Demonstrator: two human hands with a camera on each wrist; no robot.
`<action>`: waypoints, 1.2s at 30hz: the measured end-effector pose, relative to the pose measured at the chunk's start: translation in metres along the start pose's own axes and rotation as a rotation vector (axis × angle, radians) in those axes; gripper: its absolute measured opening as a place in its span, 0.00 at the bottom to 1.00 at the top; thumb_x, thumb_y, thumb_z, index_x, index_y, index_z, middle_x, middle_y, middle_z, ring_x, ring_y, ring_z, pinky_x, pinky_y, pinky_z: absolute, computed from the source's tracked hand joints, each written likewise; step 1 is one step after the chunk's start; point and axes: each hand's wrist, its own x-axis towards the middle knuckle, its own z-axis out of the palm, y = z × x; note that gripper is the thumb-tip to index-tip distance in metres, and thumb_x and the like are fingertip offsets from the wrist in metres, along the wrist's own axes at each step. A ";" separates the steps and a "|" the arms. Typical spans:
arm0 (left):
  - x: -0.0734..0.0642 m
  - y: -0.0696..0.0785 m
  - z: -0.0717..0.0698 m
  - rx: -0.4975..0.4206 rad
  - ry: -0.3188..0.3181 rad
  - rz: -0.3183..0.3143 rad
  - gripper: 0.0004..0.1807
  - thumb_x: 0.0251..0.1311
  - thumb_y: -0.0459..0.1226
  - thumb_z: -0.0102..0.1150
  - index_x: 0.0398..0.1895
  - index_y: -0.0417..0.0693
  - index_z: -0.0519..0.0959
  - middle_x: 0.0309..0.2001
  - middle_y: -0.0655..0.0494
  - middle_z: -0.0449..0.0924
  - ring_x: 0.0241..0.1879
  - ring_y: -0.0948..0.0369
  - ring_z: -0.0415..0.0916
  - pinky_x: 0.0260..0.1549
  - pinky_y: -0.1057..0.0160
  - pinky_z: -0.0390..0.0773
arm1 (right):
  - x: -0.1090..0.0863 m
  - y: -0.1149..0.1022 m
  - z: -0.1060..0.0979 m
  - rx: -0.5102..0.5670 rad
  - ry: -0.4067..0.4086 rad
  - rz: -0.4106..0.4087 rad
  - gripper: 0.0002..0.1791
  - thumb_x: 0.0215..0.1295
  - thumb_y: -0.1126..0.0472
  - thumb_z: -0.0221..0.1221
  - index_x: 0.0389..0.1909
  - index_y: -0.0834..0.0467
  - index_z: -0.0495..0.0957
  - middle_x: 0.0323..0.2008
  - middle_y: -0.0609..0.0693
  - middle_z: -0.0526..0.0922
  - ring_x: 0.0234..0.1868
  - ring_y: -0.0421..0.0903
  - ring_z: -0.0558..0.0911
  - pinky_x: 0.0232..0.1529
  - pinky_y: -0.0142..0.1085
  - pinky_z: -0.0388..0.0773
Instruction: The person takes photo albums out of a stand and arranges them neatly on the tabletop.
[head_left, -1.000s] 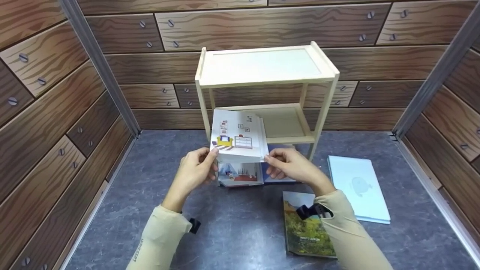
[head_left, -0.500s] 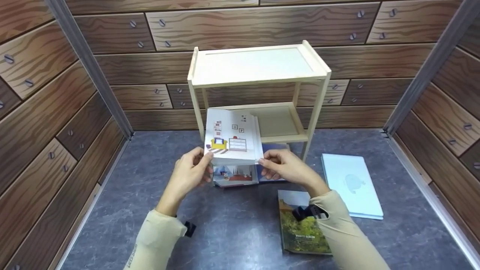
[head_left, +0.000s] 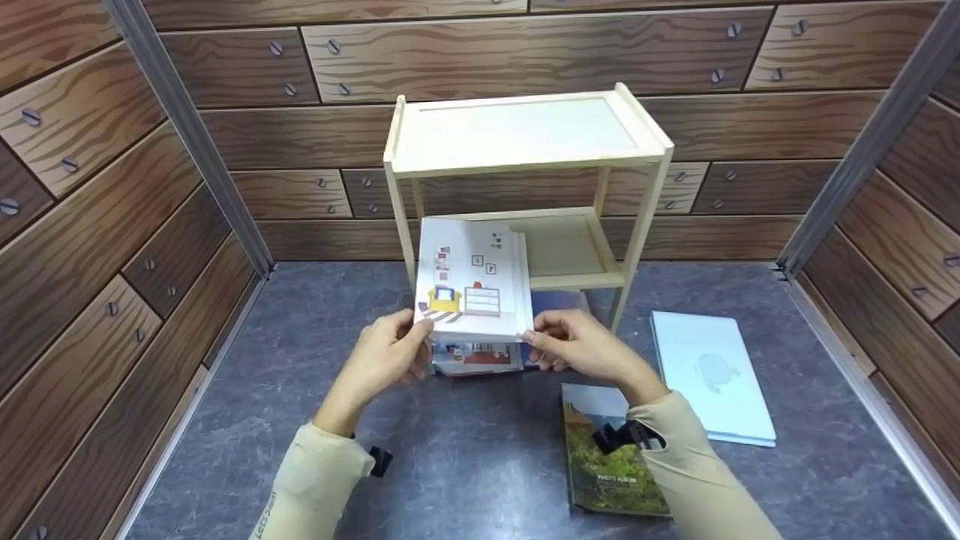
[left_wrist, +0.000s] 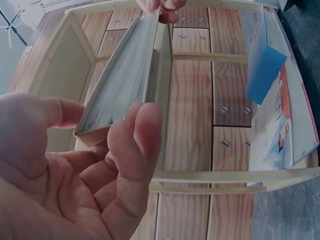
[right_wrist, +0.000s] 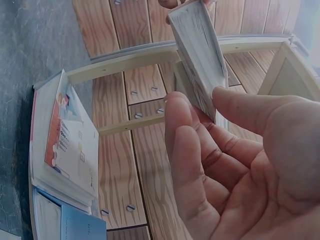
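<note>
Both hands hold a thick white photo album point(head_left: 472, 277), its cover printed with a yellow armchair and a chest of drawers. My left hand point(head_left: 386, 349) pinches the near left corner, thumb on top and fingers below. At the near right corner, my right hand point(head_left: 577, 345) grips it the same way. The album tilts, its far end over the left part of the middle shelf point(head_left: 566, 244). Its packed page edges point(left_wrist: 122, 75) face me in the left wrist view. Below it, an illustrated book point(head_left: 476, 364) and a blue book point(head_left: 559, 301) are partly hidden.
The pale wooden shelf unit point(head_left: 525, 135) stands against the wood-patterned back wall point(head_left: 487, 60). On the dark floor to the right lie a light blue album point(head_left: 712, 375) and a landscape-covered photo album point(head_left: 607, 465), partly under my right forearm.
The album has come slightly toward me and lower, both hands moving with it. It now covers more of the illustrated book below. The head view has shifted a little.
</note>
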 end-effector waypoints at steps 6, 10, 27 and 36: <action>0.004 -0.004 0.001 0.017 -0.061 -0.016 0.19 0.83 0.50 0.51 0.51 0.46 0.85 0.29 0.43 0.87 0.20 0.58 0.82 0.17 0.65 0.79 | 0.000 0.002 0.002 -0.006 0.005 -0.010 0.17 0.82 0.51 0.60 0.41 0.63 0.80 0.33 0.53 0.89 0.31 0.48 0.87 0.30 0.33 0.86; 0.001 -0.006 0.001 0.016 -0.068 -0.011 0.19 0.83 0.50 0.51 0.54 0.46 0.84 0.30 0.43 0.87 0.20 0.57 0.83 0.16 0.65 0.80 | -0.001 0.000 0.002 -0.008 0.015 0.003 0.18 0.81 0.49 0.60 0.41 0.63 0.80 0.33 0.53 0.89 0.29 0.46 0.87 0.30 0.34 0.86; -0.015 -0.015 0.007 -0.017 -0.111 -0.017 0.21 0.83 0.50 0.52 0.61 0.44 0.82 0.29 0.49 0.86 0.19 0.59 0.83 0.17 0.62 0.83 | -0.013 0.005 0.011 -0.007 -0.016 0.011 0.18 0.82 0.48 0.60 0.41 0.60 0.80 0.36 0.56 0.89 0.29 0.45 0.87 0.32 0.36 0.89; -0.021 -0.023 0.009 0.029 -0.167 0.037 0.26 0.84 0.53 0.50 0.67 0.44 0.78 0.30 0.48 0.86 0.21 0.57 0.84 0.18 0.58 0.84 | -0.021 0.010 0.017 -0.023 -0.002 -0.003 0.19 0.81 0.48 0.61 0.42 0.62 0.81 0.35 0.57 0.89 0.29 0.46 0.87 0.32 0.36 0.89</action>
